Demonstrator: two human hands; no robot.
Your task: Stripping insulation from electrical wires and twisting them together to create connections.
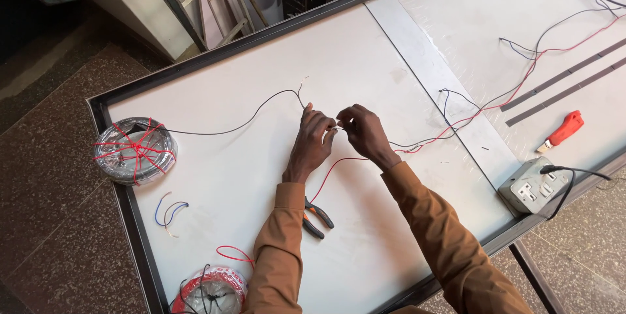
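Left hand (pixel 312 139) and right hand (pixel 362 133) close together, fingertips pinching wire ends (pixel 335 129), above white table (pixel 365 66)

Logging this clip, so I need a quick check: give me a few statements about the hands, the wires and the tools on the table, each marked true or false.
1. Both hands meet at one spot on the wires. True: the left hand and right hand pinch the wire ends between their fingertips.
2. The pliers are in the right hand's grip. False: the pliers lie on the table beside the left forearm.
3. The black wire coil is tied with red wire. True.
4. The red-handled knife lies by the coil. False: the red-handled knife lies at the far right, above the grey socket box.
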